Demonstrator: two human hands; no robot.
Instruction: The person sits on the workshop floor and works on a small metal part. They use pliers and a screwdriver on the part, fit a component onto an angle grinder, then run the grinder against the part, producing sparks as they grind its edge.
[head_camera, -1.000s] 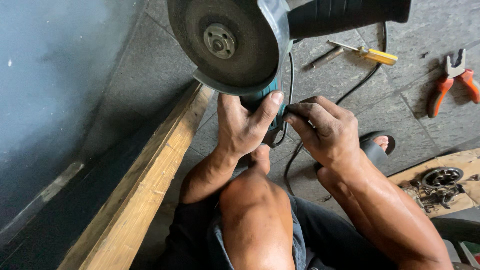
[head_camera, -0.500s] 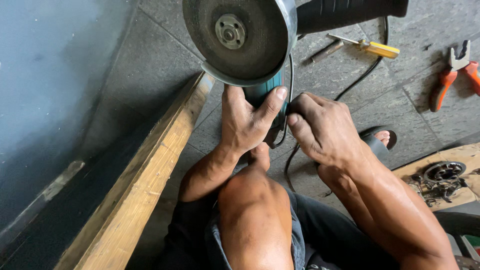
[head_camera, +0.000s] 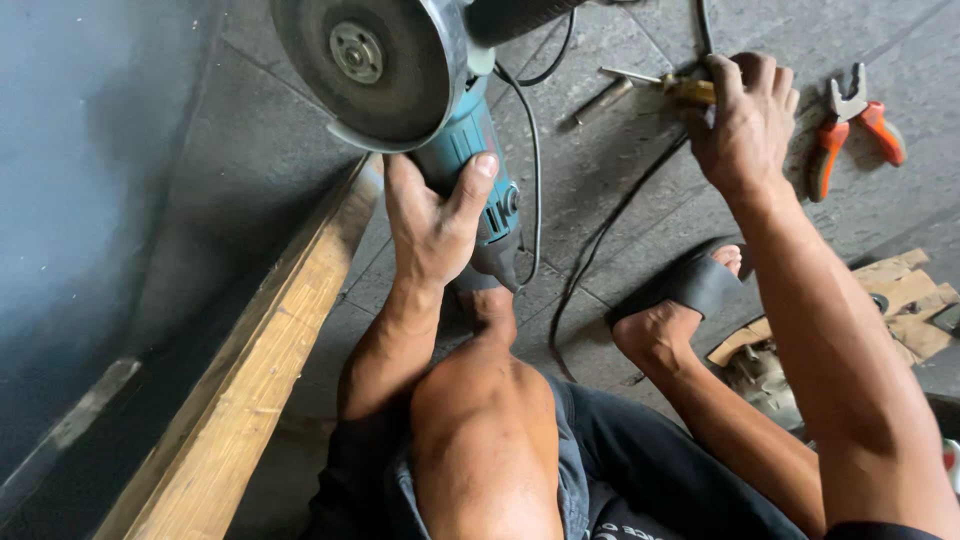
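Grinder (head_camera: 440, 110) is being held tipped up over the floor, its disc (head_camera: 362, 62) facing the camera, just right of the plank (head_camera: 250, 380) that is running along the wall. Left hand (head_camera: 432, 225) is wrapping tight round the teal body below the guard, steadying the tool above the knee. Right hand (head_camera: 745, 120) is reaching out over the cable and closing on the yellow-handled screwdriver (head_camera: 665, 87), with the pliers (head_camera: 845, 125) lying just beyond. This looks like fetching a tool to work on the disc; the next move calls for a firm lift and a steady grinder. Half a second ago the right hand was resting beside the left on the body; now it is well apart.
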